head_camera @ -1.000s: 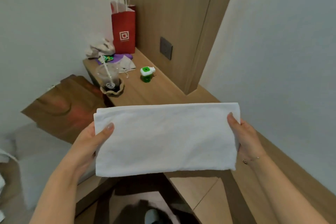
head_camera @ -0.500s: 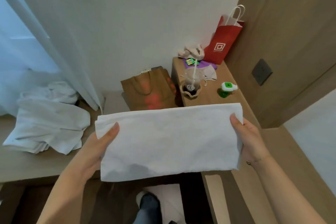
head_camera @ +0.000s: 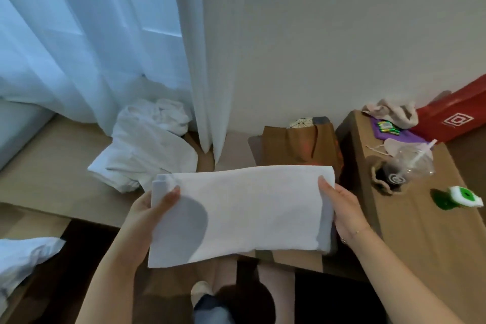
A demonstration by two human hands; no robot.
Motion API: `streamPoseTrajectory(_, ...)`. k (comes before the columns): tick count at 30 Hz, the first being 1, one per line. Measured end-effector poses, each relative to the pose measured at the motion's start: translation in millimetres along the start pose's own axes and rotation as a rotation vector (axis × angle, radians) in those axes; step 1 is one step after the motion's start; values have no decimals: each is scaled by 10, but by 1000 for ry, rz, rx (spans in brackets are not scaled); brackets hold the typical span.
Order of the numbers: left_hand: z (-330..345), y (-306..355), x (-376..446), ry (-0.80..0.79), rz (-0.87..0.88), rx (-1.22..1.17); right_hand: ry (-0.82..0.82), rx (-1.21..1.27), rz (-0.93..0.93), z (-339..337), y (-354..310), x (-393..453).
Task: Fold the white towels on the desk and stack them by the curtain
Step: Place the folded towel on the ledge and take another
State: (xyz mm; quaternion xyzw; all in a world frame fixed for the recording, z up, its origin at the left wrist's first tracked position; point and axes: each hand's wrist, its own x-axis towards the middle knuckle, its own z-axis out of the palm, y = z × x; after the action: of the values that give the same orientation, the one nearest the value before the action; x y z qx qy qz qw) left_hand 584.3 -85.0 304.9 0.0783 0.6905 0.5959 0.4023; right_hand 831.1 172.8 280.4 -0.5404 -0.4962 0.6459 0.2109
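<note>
A folded white towel (head_camera: 252,208) was held flat at the centre of the frame, the left hand (head_camera: 153,209) gripping its left end with the thumb on top, the right hand (head_camera: 342,209) gripping its right end likewise. A pile of white towels (head_camera: 147,147) lay at centre left beside the curtain (head_camera: 205,60).
</note>
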Motion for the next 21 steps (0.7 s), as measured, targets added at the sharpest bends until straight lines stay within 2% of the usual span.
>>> streamPoseTrajectory(6, -843, 273, 406, 129, -10, -9, -115, -41, 82, 1331, 27, 551)
streamPoseTrajectory(12, -1354, 425, 792, 263, 45, 66, -150, -155, 204, 2355, 257, 1160)
streamPoseTrajectory(19, -1806, 541, 1225, 298, 111, 259, -314, -355, 263, 3310, 409, 1543)
streamPoseTrajectory(21, -1974, 581, 1402, 278, 109, 380, -337, -424, 239, 3503, 380, 1564)
